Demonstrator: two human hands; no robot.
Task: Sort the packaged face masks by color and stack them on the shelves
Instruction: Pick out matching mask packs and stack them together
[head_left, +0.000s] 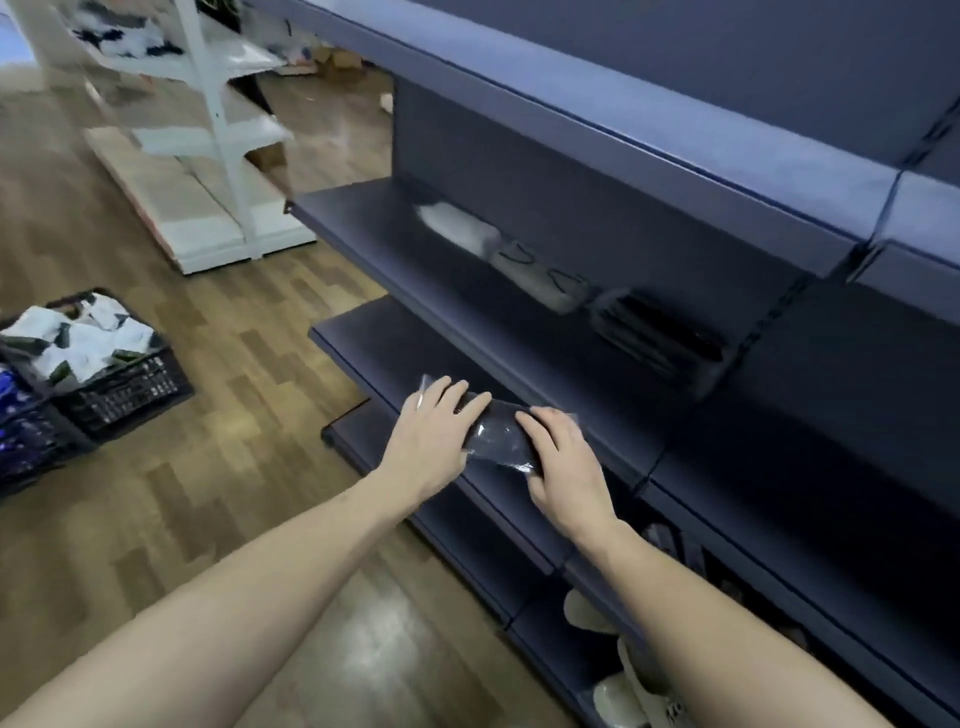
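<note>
A black face mask in a clear plastic pack (500, 436) is between my two hands, just above the front edge of a dark shelf (374, 332). My left hand (434, 434) holds its left end with fingers laid over it. My right hand (558, 465) grips its right end. On the shelf above (363, 218) lie three stacks in a row: white masks (457, 226), grey masks (540, 278) and black masks (657, 330).
A black crate (130, 384) full of mixed white and black mask packs stands on the wooden floor at the left, next to a second crate (21, 431). A white rack (208, 130) stands behind. White shoes (623, 675) show at the bottom.
</note>
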